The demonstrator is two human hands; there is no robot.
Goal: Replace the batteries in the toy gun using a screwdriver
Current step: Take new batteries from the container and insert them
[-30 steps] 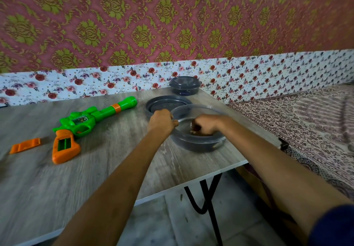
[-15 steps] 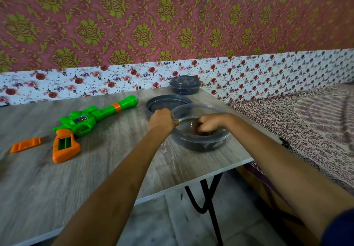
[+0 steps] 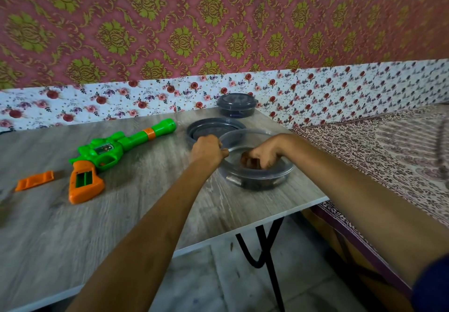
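Note:
A green toy gun [image 3: 114, 149] with an orange grip lies on the grey wooden table [image 3: 73, 226], its battery compartment open. The orange battery cover [image 3: 35, 180] lies to its left. Near the table's right edge stands a round clear container [image 3: 257, 179] with dark items inside. My left hand [image 3: 206, 149] grips the container's left rim. My right hand [image 3: 263, 156] reaches down into the container with fingers curled; what they hold is hidden. No screwdriver is visible.
The container's grey lid [image 3: 213, 129] lies just behind it. A second, closed round container [image 3: 236, 105] stands at the back by the floral wall. A patterned bed cover [image 3: 388, 153] lies right of the table, black table legs [image 3: 264, 251] below.
My right hand has shifted a little to the right and deeper in the container. My left hand has stayed on the rim. The gun and cover have not moved.

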